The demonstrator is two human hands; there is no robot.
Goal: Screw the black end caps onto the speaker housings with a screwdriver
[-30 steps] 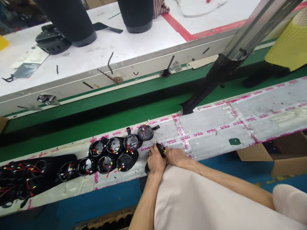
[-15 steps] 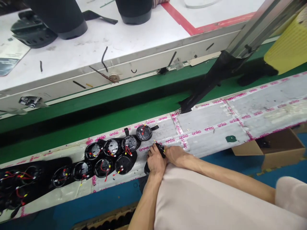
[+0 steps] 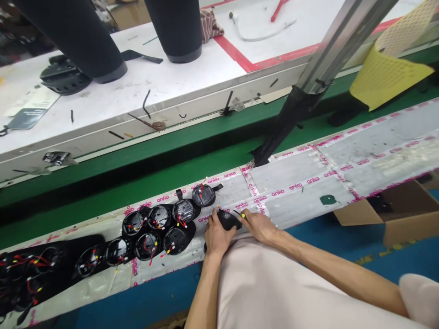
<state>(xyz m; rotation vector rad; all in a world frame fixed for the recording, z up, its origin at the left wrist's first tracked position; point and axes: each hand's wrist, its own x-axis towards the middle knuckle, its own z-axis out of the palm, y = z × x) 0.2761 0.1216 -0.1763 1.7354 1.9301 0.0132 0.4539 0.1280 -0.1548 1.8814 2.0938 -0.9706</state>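
Observation:
At the bench's near edge, my left hand [image 3: 218, 235] is closed round a dark cylindrical housing [image 3: 229, 220], its fingers along the left side. My right hand [image 3: 260, 227] is just to the right, thumb and finger pinched on a thin wire with a yellow connector [image 3: 243, 215]. The wire runs toward the housing's top. Left of my hands stand several similar black round housings [image 3: 175, 241], open ends up, with red wires and small white and yellow connectors. The nearest one [image 3: 203, 195] has a black strap at its side.
The long grey bench [image 3: 288, 171] carries pink-printed tape and a dark green patch [image 3: 328, 199]. Behind a green gap, a white table [image 3: 178, 87] holds tall black cylinders [image 3: 174, 32]. A metal post [image 3: 329, 59] slants down at right. An open cardboard box [image 3: 404, 219] lies below the bench.
My right hand has moved slightly right, away from my left, with the wire drawn out between them. More of the dark housing shows. The camera view has shifted, revealing more of the far table.

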